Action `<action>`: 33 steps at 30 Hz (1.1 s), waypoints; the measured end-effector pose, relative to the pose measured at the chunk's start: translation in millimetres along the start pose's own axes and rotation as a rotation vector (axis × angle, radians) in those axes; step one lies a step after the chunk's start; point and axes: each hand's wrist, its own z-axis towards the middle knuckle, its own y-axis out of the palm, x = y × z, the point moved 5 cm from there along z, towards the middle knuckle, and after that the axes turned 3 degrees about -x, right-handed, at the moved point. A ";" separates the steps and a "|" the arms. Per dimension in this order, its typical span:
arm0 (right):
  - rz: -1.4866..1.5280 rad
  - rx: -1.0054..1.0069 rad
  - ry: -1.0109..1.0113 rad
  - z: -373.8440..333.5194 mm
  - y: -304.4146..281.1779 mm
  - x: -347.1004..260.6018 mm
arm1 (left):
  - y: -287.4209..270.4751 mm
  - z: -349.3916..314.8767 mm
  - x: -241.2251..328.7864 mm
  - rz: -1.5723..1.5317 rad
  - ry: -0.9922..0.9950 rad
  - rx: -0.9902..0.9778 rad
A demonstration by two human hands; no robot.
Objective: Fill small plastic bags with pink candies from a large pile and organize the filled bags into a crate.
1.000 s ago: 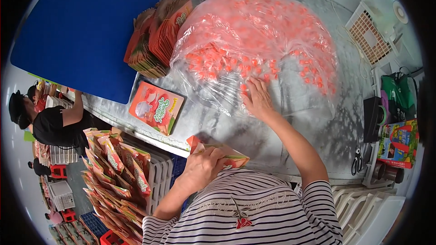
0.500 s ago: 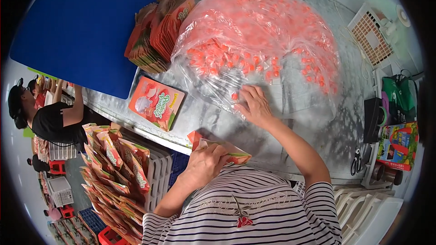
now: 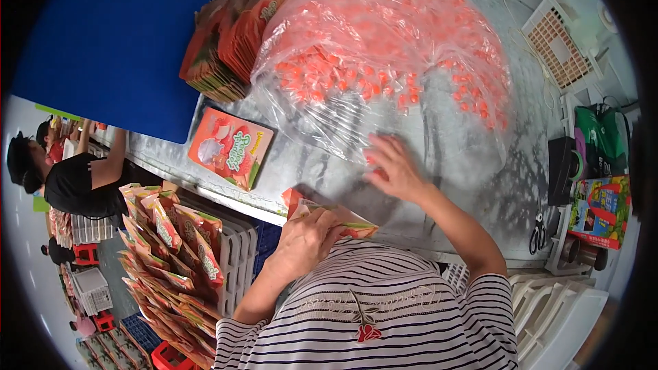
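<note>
A red printed pouch (image 3: pixel 351 220) is gripped by my left hand (image 3: pixel 305 241) at the near table edge, in front of my striped shirt. My right hand (image 3: pixel 404 173) is a little above the tabletop, closed around small red wrapped candy (image 3: pixel 376 173) that shows at the fingertips; how many pieces is hidden. Beyond it spreads a large clear plastic bag (image 3: pixel 336 123), full of small red wrapped candies (image 3: pixel 367 85). One flat red pouch (image 3: pixel 232 149) lies on the table left of the bag.
Stacks of flat pouches (image 3: pixel 233 41) stand beside a blue board (image 3: pixel 110 48). Filled pouches (image 3: pixel 168 253) fill a white crate (image 3: pixel 238 260) at the lower left. A co-worker (image 3: pixel 82 178) is at far left. Black scissors (image 3: pixel 538 234) and a white basket (image 3: pixel 558 44) are at right.
My right hand has drawn back slightly from the bag toward me; the loose candy by its fingers has left the table. My left hand still holds the pouch. The view has shifted a little.
</note>
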 end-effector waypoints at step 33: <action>0.061 -0.083 0.324 -47.0 -43.2 35.6 | 5.8 3.0 -6.2 0.017 -0.038 -0.054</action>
